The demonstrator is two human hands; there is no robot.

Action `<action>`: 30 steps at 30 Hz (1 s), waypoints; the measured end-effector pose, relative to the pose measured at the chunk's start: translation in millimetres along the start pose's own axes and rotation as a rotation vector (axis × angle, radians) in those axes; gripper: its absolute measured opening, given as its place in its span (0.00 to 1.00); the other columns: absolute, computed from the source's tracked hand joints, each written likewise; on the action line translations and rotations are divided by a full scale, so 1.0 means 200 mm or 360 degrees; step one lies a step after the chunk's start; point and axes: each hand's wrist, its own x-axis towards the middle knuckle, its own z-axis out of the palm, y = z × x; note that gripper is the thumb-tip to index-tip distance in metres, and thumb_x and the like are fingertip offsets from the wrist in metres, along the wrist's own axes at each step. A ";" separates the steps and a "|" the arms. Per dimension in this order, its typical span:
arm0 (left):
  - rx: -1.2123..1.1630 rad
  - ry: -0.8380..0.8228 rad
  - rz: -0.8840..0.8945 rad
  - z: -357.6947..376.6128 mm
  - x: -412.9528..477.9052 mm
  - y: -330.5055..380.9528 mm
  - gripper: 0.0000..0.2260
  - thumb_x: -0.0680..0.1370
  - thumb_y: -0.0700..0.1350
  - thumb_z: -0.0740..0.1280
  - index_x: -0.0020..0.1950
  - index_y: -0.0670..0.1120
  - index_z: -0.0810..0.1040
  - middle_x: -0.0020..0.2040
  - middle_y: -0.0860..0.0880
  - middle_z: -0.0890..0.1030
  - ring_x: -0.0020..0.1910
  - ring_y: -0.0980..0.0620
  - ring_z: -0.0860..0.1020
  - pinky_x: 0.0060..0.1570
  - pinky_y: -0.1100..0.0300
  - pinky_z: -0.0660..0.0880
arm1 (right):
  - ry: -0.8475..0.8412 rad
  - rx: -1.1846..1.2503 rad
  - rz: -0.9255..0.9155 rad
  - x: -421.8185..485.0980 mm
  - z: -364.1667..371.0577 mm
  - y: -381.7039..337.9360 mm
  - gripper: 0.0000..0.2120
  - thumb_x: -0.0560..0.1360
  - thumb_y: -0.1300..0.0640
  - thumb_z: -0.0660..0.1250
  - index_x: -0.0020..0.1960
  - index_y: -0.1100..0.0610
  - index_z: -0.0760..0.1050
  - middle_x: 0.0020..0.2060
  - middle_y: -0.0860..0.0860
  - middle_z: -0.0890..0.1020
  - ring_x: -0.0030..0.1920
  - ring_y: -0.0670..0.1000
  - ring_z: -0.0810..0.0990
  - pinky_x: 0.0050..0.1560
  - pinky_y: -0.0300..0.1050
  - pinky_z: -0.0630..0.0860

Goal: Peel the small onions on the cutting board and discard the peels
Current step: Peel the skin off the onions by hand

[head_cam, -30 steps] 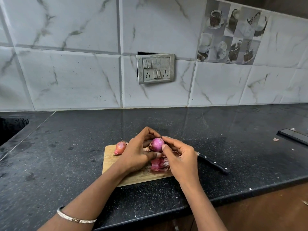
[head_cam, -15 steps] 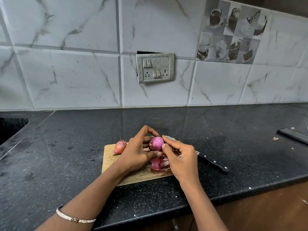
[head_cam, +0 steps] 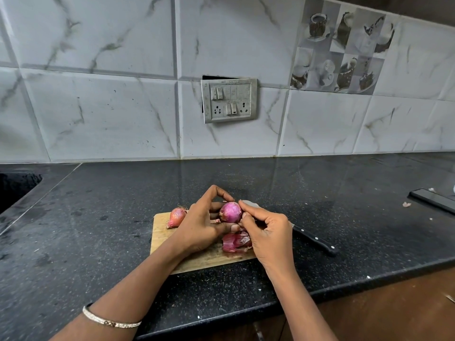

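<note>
Where white tiles (head_cam: 110,114) end, a black counter (head_cam: 98,230) bears the board (head_cam: 161,232).

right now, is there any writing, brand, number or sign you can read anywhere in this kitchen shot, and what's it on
No readable text anywhere in this view.
switch panel: plain switches and sockets; any markings are too small to read.
picture tile: cups and pots only, no words.
knife handle: rivets, no brand visible.
dark flat object at far right: blank.
cutting board and onion: unmarked.
</note>
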 end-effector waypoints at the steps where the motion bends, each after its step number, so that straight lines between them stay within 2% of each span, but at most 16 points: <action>1: -0.0005 0.0009 -0.0003 0.00 0.00 0.00 0.23 0.71 0.36 0.79 0.59 0.48 0.71 0.49 0.44 0.86 0.48 0.45 0.85 0.50 0.51 0.83 | -0.0001 0.0010 0.0006 0.00 0.00 0.00 0.12 0.76 0.64 0.71 0.56 0.54 0.85 0.47 0.34 0.84 0.55 0.35 0.82 0.55 0.29 0.75; 5: 0.0037 0.0071 0.0022 0.01 0.00 0.00 0.24 0.69 0.35 0.80 0.58 0.47 0.71 0.50 0.44 0.85 0.47 0.45 0.85 0.48 0.54 0.82 | -0.0013 0.0053 -0.0004 -0.01 0.01 -0.01 0.10 0.76 0.61 0.73 0.57 0.54 0.85 0.47 0.35 0.84 0.54 0.34 0.82 0.54 0.28 0.74; 8: 0.0065 0.0091 0.0027 0.01 0.01 0.00 0.26 0.67 0.36 0.82 0.57 0.48 0.72 0.52 0.44 0.84 0.47 0.47 0.85 0.49 0.54 0.83 | -0.0017 0.0038 -0.0006 0.00 0.00 -0.01 0.11 0.77 0.64 0.72 0.57 0.55 0.85 0.49 0.38 0.85 0.54 0.35 0.83 0.54 0.28 0.75; 11: 0.0058 0.0082 0.0032 0.00 0.01 0.00 0.26 0.67 0.36 0.82 0.57 0.48 0.72 0.52 0.44 0.84 0.47 0.49 0.85 0.48 0.56 0.82 | -0.0001 -0.0007 -0.0021 0.00 0.00 -0.02 0.12 0.76 0.66 0.71 0.56 0.56 0.85 0.47 0.35 0.84 0.51 0.33 0.82 0.51 0.26 0.74; 14: 0.0070 0.0093 0.0041 0.01 0.01 0.00 0.26 0.67 0.36 0.82 0.57 0.49 0.72 0.52 0.45 0.84 0.47 0.48 0.85 0.48 0.55 0.82 | 0.0014 -0.0048 -0.0018 -0.01 0.00 -0.02 0.12 0.76 0.66 0.72 0.56 0.55 0.85 0.44 0.32 0.83 0.48 0.33 0.83 0.49 0.26 0.75; 16: 0.0095 0.0141 0.0049 0.01 0.01 0.00 0.26 0.67 0.36 0.82 0.57 0.47 0.72 0.51 0.45 0.84 0.46 0.50 0.85 0.47 0.58 0.82 | 0.0036 -0.0036 -0.0021 -0.01 0.00 -0.03 0.12 0.75 0.66 0.72 0.57 0.55 0.85 0.41 0.31 0.83 0.47 0.34 0.83 0.49 0.27 0.75; 18: 0.0113 0.0197 0.0067 0.01 0.01 0.01 0.26 0.67 0.36 0.82 0.56 0.46 0.71 0.50 0.45 0.84 0.46 0.51 0.85 0.46 0.60 0.81 | 0.0067 0.0042 -0.0033 -0.02 0.00 -0.05 0.12 0.75 0.67 0.73 0.55 0.56 0.85 0.39 0.36 0.85 0.44 0.36 0.84 0.46 0.28 0.77; 22: 0.0216 0.0222 0.0140 0.01 0.01 0.01 0.26 0.66 0.39 0.83 0.56 0.47 0.71 0.51 0.47 0.82 0.48 0.52 0.85 0.48 0.56 0.83 | 0.0088 0.0095 -0.0086 -0.03 0.01 -0.08 0.09 0.73 0.68 0.75 0.49 0.57 0.86 0.40 0.45 0.87 0.39 0.40 0.86 0.41 0.31 0.79; 30: 0.0301 0.0224 0.0170 0.02 0.00 0.03 0.27 0.65 0.38 0.83 0.55 0.47 0.71 0.50 0.51 0.81 0.47 0.54 0.84 0.44 0.51 0.84 | 0.0152 -0.0008 -0.0036 -0.02 0.01 -0.06 0.08 0.73 0.67 0.74 0.45 0.55 0.86 0.37 0.45 0.87 0.39 0.44 0.86 0.41 0.35 0.80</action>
